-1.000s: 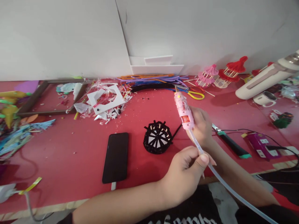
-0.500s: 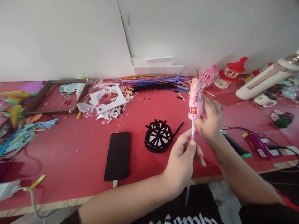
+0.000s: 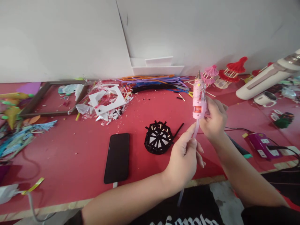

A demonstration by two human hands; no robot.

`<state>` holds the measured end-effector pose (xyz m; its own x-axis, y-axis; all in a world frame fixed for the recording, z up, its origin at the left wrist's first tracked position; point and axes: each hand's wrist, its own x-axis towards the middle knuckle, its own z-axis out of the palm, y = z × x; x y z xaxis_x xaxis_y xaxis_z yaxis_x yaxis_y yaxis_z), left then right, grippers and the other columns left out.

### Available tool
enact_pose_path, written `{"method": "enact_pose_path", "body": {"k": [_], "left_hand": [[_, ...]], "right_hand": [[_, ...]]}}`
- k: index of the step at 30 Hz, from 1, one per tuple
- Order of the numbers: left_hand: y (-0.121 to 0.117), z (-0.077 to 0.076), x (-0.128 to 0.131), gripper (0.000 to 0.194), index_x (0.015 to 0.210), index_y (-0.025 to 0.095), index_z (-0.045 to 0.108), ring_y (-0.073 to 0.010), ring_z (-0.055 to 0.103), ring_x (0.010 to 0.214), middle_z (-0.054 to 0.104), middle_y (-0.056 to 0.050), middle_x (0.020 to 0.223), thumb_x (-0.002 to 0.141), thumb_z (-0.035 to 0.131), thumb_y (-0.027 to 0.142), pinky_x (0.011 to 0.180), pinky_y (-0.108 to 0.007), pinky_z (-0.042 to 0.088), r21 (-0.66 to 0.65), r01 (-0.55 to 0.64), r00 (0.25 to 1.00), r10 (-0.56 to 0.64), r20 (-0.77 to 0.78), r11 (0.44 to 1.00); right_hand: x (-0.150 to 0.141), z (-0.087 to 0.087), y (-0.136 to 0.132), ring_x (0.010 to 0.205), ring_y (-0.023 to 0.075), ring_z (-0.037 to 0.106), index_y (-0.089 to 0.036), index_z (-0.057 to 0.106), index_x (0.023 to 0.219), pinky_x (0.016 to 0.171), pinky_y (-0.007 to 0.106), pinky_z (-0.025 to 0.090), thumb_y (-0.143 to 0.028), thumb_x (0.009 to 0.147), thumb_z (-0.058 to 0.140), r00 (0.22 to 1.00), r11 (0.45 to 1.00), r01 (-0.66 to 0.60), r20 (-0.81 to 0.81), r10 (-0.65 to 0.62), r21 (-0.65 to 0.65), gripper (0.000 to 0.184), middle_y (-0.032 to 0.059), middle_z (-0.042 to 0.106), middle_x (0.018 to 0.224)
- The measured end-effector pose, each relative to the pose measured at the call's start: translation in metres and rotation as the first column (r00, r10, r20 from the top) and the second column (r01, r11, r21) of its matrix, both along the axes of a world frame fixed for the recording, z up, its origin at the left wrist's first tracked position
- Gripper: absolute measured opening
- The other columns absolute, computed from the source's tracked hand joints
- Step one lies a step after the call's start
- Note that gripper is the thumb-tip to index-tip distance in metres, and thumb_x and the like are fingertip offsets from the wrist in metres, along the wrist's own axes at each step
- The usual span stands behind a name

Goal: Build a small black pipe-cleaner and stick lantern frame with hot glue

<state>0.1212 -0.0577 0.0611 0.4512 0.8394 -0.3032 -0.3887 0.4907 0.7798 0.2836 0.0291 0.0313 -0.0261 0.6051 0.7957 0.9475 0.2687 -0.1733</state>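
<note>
Head view: I see right hand point(image 3: 212, 120), fingers point(image 3: 217, 107) curled, gripping pink plastic glue gun point(image 3: 199, 97), metal nozzle point(image 3: 199, 75) up, above red tabletop point(image 3: 89, 139); left hand point(image 3: 182, 159) pinching slim translucent glue stick point(image 3: 196, 127) below. Stick could buckle if pushed crookedly.

Soft, diffuse light covers the red tabletop point(image 3: 89, 156), slightly dim overall — the white panels point(image 3: 65, 37) beyond the hands read as pale grey, duller toward the upper right corner. A faint shadow falls on the panel behind the red craft piece point(image 3: 235, 67), past the right hand point(image 3: 214, 118); a deeper one darkens the tabletop just below that hand. The metal tip of the pink glue gun point(image 3: 200, 100) glints. Far right of the hands, the bottle point(image 3: 264, 79) looks stretched — far left of the left hand point(image 3: 182, 159), colourful scraps point(image 3: 28, 134) turn soft.
</note>
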Motion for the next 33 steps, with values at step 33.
{"method": "enact_pose_path", "body": {"k": [33], "left_hand": [[0.054, 0.055, 0.001, 0.006, 0.092, 0.016, 0.063, -0.0046, 0.06, 0.055, 0.064, 0.002, 0.076, 0.09, 0.063, 0.022, 0.056, -0.017, 0.057, 0.18, -0.152, 0.988, 0.155, -0.002, 0.972]], "right_hand": [[-0.003, 0.067, 0.02, 0.088, 0.0276, 0.062, -0.019, 0.059, 0.126, 0.086, 0.044, 0.049, -0.02, 0.08, 0.055, 0.998, 0.987, -0.025, 0.068, 0.015, 0.158, 0.046, 0.0092, 0.064, 0.089]]}}
